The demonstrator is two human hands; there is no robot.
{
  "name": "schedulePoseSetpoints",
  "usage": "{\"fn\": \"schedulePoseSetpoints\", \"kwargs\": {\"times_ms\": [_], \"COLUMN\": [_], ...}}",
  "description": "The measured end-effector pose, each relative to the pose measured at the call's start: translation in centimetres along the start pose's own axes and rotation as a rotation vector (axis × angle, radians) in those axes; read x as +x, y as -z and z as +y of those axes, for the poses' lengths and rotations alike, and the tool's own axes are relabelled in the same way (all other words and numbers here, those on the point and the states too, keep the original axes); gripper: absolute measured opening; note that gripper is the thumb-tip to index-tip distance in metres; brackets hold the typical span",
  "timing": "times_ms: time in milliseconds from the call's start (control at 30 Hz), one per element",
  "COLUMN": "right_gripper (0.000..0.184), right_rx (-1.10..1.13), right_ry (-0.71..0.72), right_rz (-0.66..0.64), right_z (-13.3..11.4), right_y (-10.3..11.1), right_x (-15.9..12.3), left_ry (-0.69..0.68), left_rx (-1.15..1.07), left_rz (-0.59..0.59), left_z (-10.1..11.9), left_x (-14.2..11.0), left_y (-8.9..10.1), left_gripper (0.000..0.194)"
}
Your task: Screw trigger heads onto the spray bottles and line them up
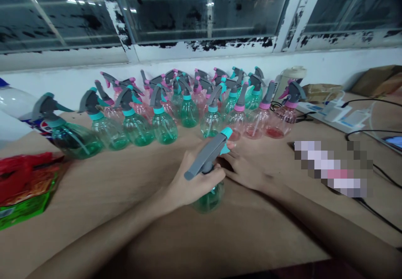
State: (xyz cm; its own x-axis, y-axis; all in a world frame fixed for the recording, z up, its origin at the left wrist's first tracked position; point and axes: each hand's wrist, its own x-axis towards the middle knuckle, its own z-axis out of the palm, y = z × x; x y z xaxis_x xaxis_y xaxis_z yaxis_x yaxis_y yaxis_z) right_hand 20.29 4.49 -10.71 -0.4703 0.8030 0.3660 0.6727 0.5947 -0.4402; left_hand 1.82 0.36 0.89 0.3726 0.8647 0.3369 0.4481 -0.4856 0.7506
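Observation:
My left hand (191, 183) is closed around the neck of a green spray bottle (210, 199) standing on the brown table (132, 195). Its grey trigger head (205, 155) with a teal nozzle tilts up toward the right. My right hand (243, 166) lies just right of the bottle, with fingertips touching the nozzle end; its fingers look loosely curled. Beyond both hands stand several green spray bottles (138, 128) and pink spray bottles (276, 122) in rows.
A red and green packet (25, 187) lies at the table's left edge. A large white bottle (15, 107) is at far left. A power strip with chargers (337, 116) and black cables (373, 132) sit at right, next to a blurred patch. The white wall and windows are behind.

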Motion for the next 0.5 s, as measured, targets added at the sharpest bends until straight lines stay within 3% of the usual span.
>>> {"fn": "schedulePoseSetpoints", "kwargs": {"times_ms": [500], "right_gripper": [0.045], "right_rx": [-0.064], "right_ry": [-0.013], "right_rz": [-0.034], "right_z": [0.06], "right_y": [0.12], "right_x": [-0.17], "left_ry": [-0.086], "left_rx": [0.031], "left_rz": [0.012], "left_z": [-0.17], "left_x": [0.00], "left_y": [0.09], "left_gripper": [0.010]}}
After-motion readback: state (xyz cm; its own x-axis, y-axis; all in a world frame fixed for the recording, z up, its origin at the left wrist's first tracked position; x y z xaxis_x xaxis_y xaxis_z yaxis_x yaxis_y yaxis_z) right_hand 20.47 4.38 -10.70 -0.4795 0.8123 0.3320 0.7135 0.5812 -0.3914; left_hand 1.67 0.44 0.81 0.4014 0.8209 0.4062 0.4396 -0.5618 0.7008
